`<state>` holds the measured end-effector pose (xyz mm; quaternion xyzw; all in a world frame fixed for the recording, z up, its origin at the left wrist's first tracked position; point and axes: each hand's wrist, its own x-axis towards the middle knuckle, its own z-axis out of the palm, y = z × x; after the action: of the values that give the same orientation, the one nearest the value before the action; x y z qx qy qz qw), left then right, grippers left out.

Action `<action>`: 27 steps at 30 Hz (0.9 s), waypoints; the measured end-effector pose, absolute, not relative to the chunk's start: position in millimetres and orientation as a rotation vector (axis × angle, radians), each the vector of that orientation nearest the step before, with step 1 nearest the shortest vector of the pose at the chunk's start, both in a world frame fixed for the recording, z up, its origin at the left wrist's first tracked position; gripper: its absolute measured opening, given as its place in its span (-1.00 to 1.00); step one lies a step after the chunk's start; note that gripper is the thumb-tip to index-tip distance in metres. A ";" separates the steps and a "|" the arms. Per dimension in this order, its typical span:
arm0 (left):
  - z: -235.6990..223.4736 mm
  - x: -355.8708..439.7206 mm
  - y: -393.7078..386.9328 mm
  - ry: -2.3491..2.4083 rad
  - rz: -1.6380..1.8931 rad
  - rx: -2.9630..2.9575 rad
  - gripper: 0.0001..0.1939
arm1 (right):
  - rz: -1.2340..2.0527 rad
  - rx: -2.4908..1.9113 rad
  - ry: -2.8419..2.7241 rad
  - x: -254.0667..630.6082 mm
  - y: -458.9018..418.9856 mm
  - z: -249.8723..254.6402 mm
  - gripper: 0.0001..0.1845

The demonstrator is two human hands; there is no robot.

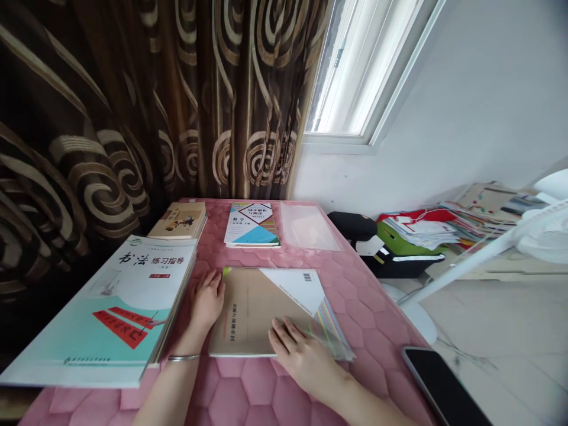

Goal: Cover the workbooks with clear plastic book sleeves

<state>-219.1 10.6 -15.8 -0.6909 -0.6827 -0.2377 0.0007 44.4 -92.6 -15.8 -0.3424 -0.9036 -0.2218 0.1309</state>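
A workbook (pixel 261 307) with a brown and white cover lies flat in front of me, its lower right corner under what looks like clear film. My left hand (pixel 207 302), wearing a thin metal bangle on its wrist, rests at the workbook's left edge with loosely bent fingers, not gripping. Across the near edge, my right hand (pixel 306 358) lies open, fingers stretched flat on the cover. Just left of my left hand is a stack of books topped by a green and white calligraphy book (pixel 133 296). Beyond the workbook lies a mathematics book (pixel 251 225).
A translucent plastic sheet (pixel 308 228) lies at the far right of the pink padded table cover (pixel 248 393). Small tan books (pixel 180 220) stand stacked at back left. A phone (pixel 444 384) lies near the right edge. Beyond are a white fan (pixel 470 260) and piled papers (pixel 419 231).
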 end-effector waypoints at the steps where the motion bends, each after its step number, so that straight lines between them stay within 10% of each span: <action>1: -14.5 -218.8 10.2 -2.151 -0.732 -2.170 -0.61 | -0.618 -1.008 -2.601 43.8 -94.8 -16.5 -0.58; 27: -27.8 -226.2 19.4 -2.053 -1.182 -2.153 -0.71 | -0.127 -1.019 -2.516 49.4 -95.9 -4.4 -0.77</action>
<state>-226.2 19.4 -27.8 -0.6722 -0.6410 -0.3692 -0.0297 49.4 -95.9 -4.4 -0.3665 -0.9051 -0.0457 0.2105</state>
